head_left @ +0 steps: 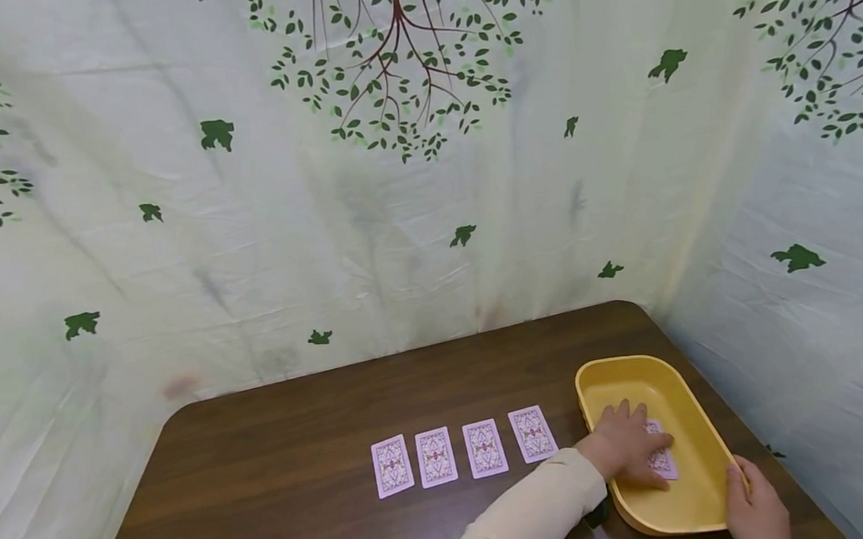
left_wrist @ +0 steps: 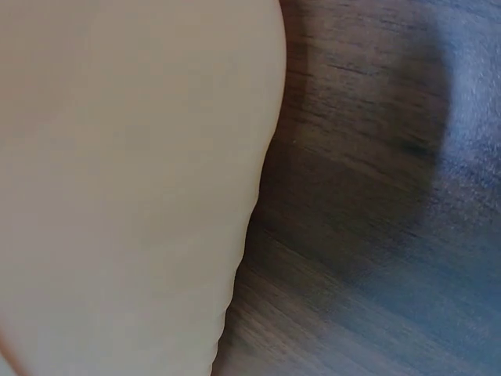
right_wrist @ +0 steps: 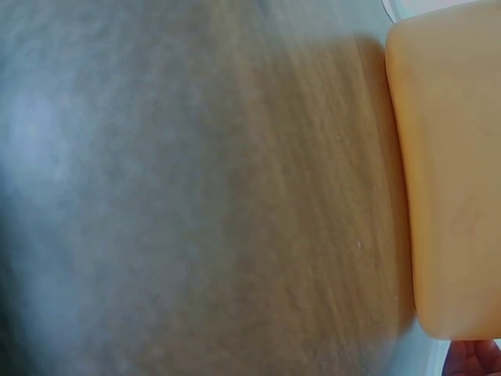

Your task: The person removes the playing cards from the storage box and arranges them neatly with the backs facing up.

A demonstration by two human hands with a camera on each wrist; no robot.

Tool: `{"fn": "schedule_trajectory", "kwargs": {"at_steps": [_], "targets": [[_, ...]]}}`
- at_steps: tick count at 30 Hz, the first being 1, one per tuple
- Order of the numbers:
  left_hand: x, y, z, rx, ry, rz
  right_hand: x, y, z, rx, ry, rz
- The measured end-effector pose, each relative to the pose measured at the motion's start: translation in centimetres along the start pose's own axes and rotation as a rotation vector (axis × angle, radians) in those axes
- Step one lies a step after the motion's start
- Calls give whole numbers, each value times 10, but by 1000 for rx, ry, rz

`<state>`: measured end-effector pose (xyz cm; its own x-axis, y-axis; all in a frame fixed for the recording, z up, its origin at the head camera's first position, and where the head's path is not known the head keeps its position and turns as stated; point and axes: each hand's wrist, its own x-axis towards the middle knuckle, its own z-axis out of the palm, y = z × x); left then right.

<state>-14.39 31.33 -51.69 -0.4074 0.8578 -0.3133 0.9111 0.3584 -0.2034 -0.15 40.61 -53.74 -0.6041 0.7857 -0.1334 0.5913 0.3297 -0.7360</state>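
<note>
My left hand (head_left: 628, 448) reaches into a yellow tray (head_left: 702, 443) at the right of the table, palm down with fingers spread. Under its fingers and thumb lies a purple patterned playing card (head_left: 663, 459), back side up and partly covered by the hand. My right hand (head_left: 758, 504) grips the tray's rim at the near right corner. The right wrist view has the tray's outer wall (right_wrist: 458, 172) with fingertips (right_wrist: 472, 359) below it. To the left, a row of several more playing cards (head_left: 435, 457) lies face down.
The brown wooden table (head_left: 265, 473) extends left of the cards. A pale curtain (head_left: 370, 249) printed with leaves and birds hangs behind the table and along its right side. A pale beige surface (left_wrist: 125, 188) takes up the left half of the left wrist view.
</note>
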Motion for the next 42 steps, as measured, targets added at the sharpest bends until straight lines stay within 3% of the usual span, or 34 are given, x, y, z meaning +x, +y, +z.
{"fn": "schedule_trajectory", "kwargs": {"at_steps": [4,9,28,36,42], "targets": [[-1,0,1,11,-33,-44,-1,-1,1,0,-14,-6],[-1,-2,1,18,-50,-52,-1,-4,1,8,-26,-13],[-2,-4,4,40,2,35,-4,-7,3,4,-15,-31],[-2,-4,5,18,45,27,-3,-6,3,-13,-25,-37],[-10,-14,-6,121,141,97,-2,-7,1,-17,-43,-35]]}}
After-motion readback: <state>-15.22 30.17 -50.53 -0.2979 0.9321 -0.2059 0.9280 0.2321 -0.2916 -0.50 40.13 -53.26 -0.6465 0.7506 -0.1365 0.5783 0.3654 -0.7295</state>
